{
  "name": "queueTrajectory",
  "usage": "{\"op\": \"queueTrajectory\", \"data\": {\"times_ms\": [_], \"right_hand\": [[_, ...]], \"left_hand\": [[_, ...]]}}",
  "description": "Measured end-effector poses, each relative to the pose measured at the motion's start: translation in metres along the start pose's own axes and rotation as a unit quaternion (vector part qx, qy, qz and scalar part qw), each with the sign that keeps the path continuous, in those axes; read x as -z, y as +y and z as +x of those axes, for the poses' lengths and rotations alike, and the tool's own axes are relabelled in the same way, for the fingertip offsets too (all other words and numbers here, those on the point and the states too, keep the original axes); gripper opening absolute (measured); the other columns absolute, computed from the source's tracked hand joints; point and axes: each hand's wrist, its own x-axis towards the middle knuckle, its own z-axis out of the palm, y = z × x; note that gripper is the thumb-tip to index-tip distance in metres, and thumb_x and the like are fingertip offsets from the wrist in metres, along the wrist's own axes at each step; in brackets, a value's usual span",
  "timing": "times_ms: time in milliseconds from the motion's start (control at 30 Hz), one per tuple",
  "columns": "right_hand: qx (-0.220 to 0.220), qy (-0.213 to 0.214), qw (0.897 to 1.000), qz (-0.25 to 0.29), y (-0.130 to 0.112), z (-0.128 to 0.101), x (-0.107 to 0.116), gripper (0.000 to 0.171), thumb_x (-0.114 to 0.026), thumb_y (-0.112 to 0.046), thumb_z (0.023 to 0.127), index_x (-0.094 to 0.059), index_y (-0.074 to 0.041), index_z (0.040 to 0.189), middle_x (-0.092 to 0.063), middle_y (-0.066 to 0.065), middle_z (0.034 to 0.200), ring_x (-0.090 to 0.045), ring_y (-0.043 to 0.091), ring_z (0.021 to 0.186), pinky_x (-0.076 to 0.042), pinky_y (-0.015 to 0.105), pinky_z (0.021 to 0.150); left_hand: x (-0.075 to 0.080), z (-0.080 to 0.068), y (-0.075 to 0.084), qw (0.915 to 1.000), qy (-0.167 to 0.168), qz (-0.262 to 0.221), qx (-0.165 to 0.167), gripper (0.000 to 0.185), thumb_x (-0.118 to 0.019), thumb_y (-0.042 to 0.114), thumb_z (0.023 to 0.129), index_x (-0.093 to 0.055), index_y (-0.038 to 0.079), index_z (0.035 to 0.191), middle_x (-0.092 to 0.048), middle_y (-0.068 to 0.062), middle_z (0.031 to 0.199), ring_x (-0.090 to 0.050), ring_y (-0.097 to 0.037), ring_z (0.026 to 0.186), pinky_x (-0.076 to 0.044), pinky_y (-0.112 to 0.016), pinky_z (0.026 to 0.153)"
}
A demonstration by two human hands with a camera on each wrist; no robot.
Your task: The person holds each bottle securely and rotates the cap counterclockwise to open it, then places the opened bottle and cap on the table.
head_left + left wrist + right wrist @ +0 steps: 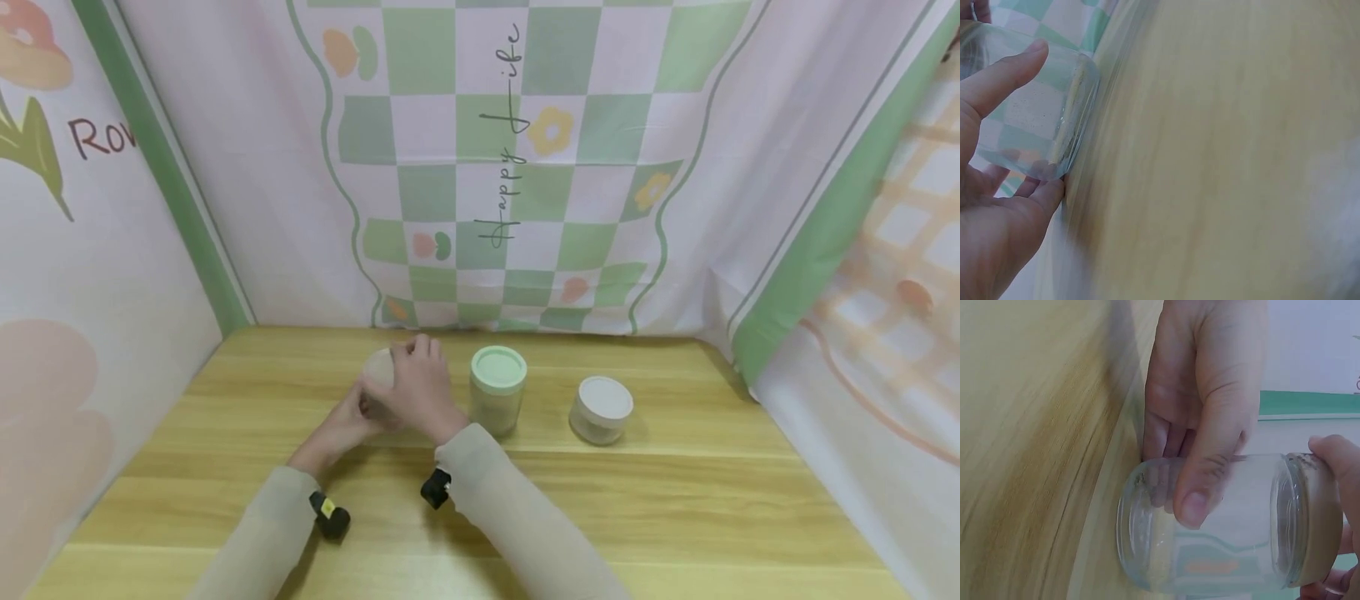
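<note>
A clear glass jar [1247, 494] with a beige lid [1321, 519] is between my two hands, at the left of the table in the head view. My left hand [351, 419] grips the jar's glass body, thumb on one side and fingers on the other. On the lid, my right hand [426, 385] has its fingers curled around the rim. The lid sits on the jar's mouth. Through the glass in the left wrist view I see no contents. Whether the jar's base touches the table cannot be told.
Right of my hands stands a taller jar with a green lid [498, 368]. Farther right is a short jar with a white lid [604, 398]. The wooden table [675, 508] ends at a patterned curtain [487, 167] behind, with printed cloth on both sides.
</note>
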Motion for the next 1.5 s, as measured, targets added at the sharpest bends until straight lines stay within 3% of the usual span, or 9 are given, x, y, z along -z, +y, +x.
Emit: {"op": "queueTrajectory", "data": {"times_ms": [367, 600, 733, 1000, 1233, 1367, 1500], "right_hand": [[0.018, -0.033, 0.998, 0.059, 0.008, 0.005, -0.003, 0.068, -0.065, -0.059, 0.091, -0.063, -0.007, 0.135, -0.053, 0.014, 0.13, -0.043, 0.029, 0.117, -0.044, 0.039, 0.095], [0.025, -0.072, 0.988, 0.133, 0.01, 0.004, 0.005, 0.063, -0.065, -0.047, 0.087, -0.06, -0.014, 0.14, -0.048, 0.013, 0.14, -0.039, 0.029, 0.124, -0.046, 0.042, 0.096], [0.032, -0.079, 0.985, 0.15, 0.01, 0.004, 0.006, 0.062, -0.067, -0.046, 0.086, -0.061, -0.017, 0.14, -0.049, 0.011, 0.142, -0.039, 0.028, 0.126, -0.046, 0.04, 0.095], [0.041, -0.091, 0.982, 0.158, 0.012, 0.004, 0.007, 0.063, -0.068, -0.044, 0.086, -0.058, -0.018, 0.142, -0.048, 0.009, 0.145, -0.038, 0.027, 0.128, -0.046, 0.039, 0.095], [0.058, -0.074, 0.985, 0.146, 0.014, 0.0, 0.004, 0.065, -0.066, -0.046, 0.089, -0.052, -0.02, 0.147, -0.033, 0.009, 0.159, -0.029, 0.033, 0.143, -0.028, 0.055, 0.115], [0.054, -0.056, 0.987, 0.138, 0.013, -0.002, 0.001, 0.069, -0.068, -0.051, 0.09, -0.051, -0.017, 0.147, -0.027, 0.01, 0.162, -0.021, 0.037, 0.148, -0.022, 0.062, 0.116], [0.042, -0.051, 0.992, 0.107, 0.012, -0.001, 0.001, 0.074, -0.068, -0.059, 0.088, -0.052, -0.017, 0.147, -0.031, 0.013, 0.16, -0.024, 0.035, 0.147, -0.026, 0.064, 0.113]], "left_hand": [[0.0, -0.002, 0.0, 0.9999, 0.003, 0.003, 0.012, 0.095, -0.083, 0.024, 0.085, -0.02, 0.01, 0.154, -0.027, -0.016, 0.158, -0.025, -0.042, 0.145, -0.027, -0.063, 0.113], [0.0, 0.001, -0.001, 1.0, -0.003, -0.001, 0.004, 0.096, -0.083, 0.021, 0.084, -0.02, 0.011, 0.155, -0.032, -0.012, 0.157, -0.025, -0.039, 0.145, -0.023, -0.065, 0.114], [0.0, 0.002, -0.002, 1.0, -0.004, 0.006, 0.0, 0.099, -0.084, 0.023, 0.083, -0.019, 0.014, 0.157, -0.032, -0.009, 0.157, -0.026, -0.037, 0.145, -0.023, -0.064, 0.115], [0.0, 0.001, -0.001, 0.9999, -0.005, 0.012, 0.006, 0.101, -0.084, 0.03, 0.083, -0.017, 0.016, 0.157, -0.029, -0.009, 0.159, -0.025, -0.038, 0.146, -0.024, -0.064, 0.114], [0.0, 0.002, 0.001, 0.9999, -0.005, 0.015, 0.006, 0.095, -0.08, 0.02, 0.087, -0.017, 0.014, 0.157, -0.028, -0.013, 0.158, -0.027, -0.04, 0.144, -0.022, -0.066, 0.114], [-0.001, 0.003, 0.002, 0.9998, -0.006, 0.02, -0.006, 0.089, -0.08, 0.016, 0.087, -0.022, 0.012, 0.154, -0.025, -0.014, 0.158, -0.027, -0.04, 0.144, -0.021, -0.066, 0.114], [-0.002, 0.003, 0.004, 0.9995, -0.012, 0.02, -0.022, 0.092, -0.082, 0.02, 0.085, -0.023, 0.012, 0.156, -0.022, -0.012, 0.161, -0.022, -0.039, 0.146, -0.02, -0.067, 0.114]]}}
